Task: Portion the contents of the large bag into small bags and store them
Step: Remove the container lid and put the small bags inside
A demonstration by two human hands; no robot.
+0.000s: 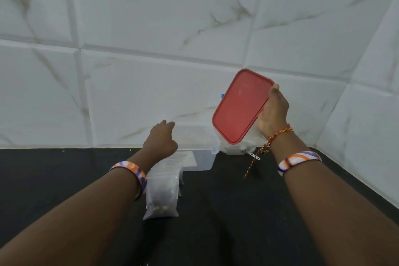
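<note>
My right hand [273,112] holds a red rectangular lid [241,106] tilted up in the air, gripping its right edge. Below and left of it a clear plastic box [203,153] stands uncovered on the black counter against the wall. My left hand [160,139] hovers at the box's left rim with fingers loosely curled and nothing visible in it. A stack of small clear bags [162,192] with dark contents lies on the counter in front of the box, partly under my left wrist. A larger clear bag [239,147] sits behind the lid, mostly hidden.
The black counter [226,211] meets white marble-look tiled walls [151,71] at the back and right, forming a corner at the right. A small metal clip [254,155] lies near the larger bag.
</note>
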